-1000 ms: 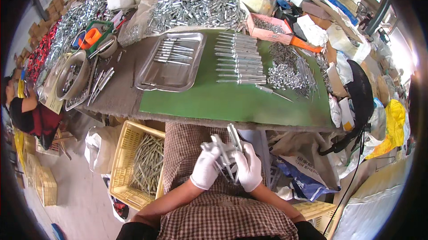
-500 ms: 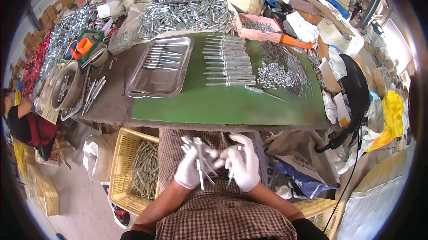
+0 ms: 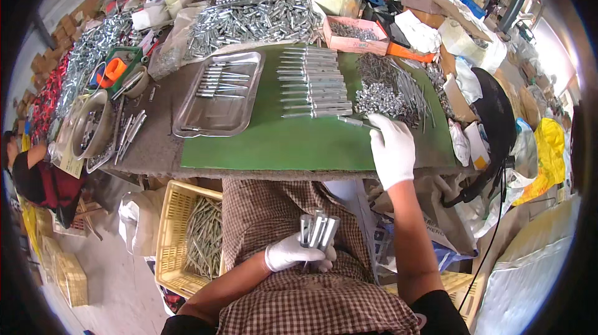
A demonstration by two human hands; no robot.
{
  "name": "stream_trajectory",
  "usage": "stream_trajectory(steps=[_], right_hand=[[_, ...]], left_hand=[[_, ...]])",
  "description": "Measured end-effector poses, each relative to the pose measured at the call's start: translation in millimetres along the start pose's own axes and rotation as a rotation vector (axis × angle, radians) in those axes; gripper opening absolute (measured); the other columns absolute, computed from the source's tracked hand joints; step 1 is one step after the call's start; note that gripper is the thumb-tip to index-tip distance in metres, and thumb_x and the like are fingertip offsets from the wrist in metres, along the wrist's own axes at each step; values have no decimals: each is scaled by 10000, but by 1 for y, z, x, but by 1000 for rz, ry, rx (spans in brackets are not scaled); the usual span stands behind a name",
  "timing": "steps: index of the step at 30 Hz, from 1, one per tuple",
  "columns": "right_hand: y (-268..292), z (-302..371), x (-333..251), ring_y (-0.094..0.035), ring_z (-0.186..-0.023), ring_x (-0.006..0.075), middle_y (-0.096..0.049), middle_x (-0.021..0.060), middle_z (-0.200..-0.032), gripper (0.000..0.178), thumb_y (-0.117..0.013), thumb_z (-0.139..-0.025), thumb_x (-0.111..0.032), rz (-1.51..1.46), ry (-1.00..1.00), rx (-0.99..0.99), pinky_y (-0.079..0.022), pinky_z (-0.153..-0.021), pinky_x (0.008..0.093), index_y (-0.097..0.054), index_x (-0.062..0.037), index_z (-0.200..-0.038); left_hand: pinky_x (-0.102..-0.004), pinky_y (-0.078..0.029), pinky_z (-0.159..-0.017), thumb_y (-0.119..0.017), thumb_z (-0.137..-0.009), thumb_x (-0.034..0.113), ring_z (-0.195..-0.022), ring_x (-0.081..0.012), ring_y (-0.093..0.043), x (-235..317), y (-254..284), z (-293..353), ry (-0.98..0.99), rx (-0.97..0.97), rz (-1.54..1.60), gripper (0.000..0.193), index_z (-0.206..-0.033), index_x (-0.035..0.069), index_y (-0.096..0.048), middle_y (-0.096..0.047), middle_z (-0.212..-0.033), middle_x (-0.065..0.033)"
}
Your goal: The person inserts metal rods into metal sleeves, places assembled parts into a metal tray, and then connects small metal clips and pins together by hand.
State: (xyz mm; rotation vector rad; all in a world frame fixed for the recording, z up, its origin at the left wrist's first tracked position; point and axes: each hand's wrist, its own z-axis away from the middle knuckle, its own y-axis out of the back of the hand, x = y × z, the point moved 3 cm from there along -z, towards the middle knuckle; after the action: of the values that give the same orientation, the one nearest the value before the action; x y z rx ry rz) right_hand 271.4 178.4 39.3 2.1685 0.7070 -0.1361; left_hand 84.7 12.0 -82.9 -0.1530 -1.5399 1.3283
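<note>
My left hand (image 3: pixel 299 253), in a white glove, is closed round a bundle of silvery metal cylinders (image 3: pixel 320 230) held upright above my lap. Over the table's right part reaches my gloved right hand (image 3: pixel 393 151), its fingers stretched toward a pile of small metal nuts (image 3: pixel 377 99). A single metal pin with a thicker end (image 3: pixel 353 121) lies by its fingertips, which cover the pin's thin end. Left of the nuts, a row of similar pins (image 3: pixel 314 83) lies on the green mat (image 3: pixel 280 151).
A steel tray (image 3: pixel 215 124) with several pins stands left of the row. Loose thin pins (image 3: pixel 420 95) lie right of the nuts. Behind are a heap of metal sleeves (image 3: pixel 255 20) and a pink box (image 3: pixel 355 42). A yellow crate (image 3: pixel 165 235) of rods stands below left.
My right hand has left my lap and moved up and right onto the table beside the single pin. My left hand, lower now, holds the cylinders gathered upright.
</note>
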Motion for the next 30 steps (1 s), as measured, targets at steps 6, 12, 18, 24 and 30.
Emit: stream_trajectory(steps=[6, 12, 18, 24, 30], right_hand=[[-26, -20, 4, -581, -750, 260, -676, 65, -821, 307, -654, -756, -106, 190, 85, -269, -458, -759, 371, -634, -120, -1062], [-37, -14, 12, -596, -774, 263, -674, 77, -866, 361, -669, -733, -85, 140, 158, -247, -459, -766, 376, -618, -115, -1089], [-34, -17, 11, -605, -793, 268, -671, 75, -871, 413, -686, -709, -58, -10, 27, -347, -474, -769, 376, -609, -103, -1112], [-31, -11, 13, -598, -802, 285, -674, 78, -880, 407, -686, -707, -59, -158, -86, -354, -477, -757, 395, -608, -103, -1104], [-26, -9, 2, -610, -785, 276, -687, 72, -849, 380, -667, -724, -55, -88, -6, -312, -486, -735, 391, -615, -104, -1097]], left_hand=[[-381, -531, -808, -657, -854, 117, -887, -223, -655, -2, 4, 1, 6, -15, -139, 414, -1210, 20, -471, -631, -1063, -147], [-368, -528, -772, -680, -835, 98, -856, -217, -653, 0, 6, 2, -62, -19, -29, 430, -1205, 29, -472, -635, -1038, -146], [-365, -528, -774, -674, -838, 97, -840, -219, -656, 1, 7, 1, -49, -21, -53, 417, -1199, 29, -475, -637, -1033, -145], [-361, -526, -786, -670, -843, 104, -858, -220, -655, 0, 6, 3, -46, -23, -31, 412, -1197, 30, -472, -636, -1031, -143], [-350, -528, -792, -678, -842, 116, -863, -196, -648, 0, 6, 6, -44, -26, -36, 413, -1194, 32, -481, -639, -1025, -125]])
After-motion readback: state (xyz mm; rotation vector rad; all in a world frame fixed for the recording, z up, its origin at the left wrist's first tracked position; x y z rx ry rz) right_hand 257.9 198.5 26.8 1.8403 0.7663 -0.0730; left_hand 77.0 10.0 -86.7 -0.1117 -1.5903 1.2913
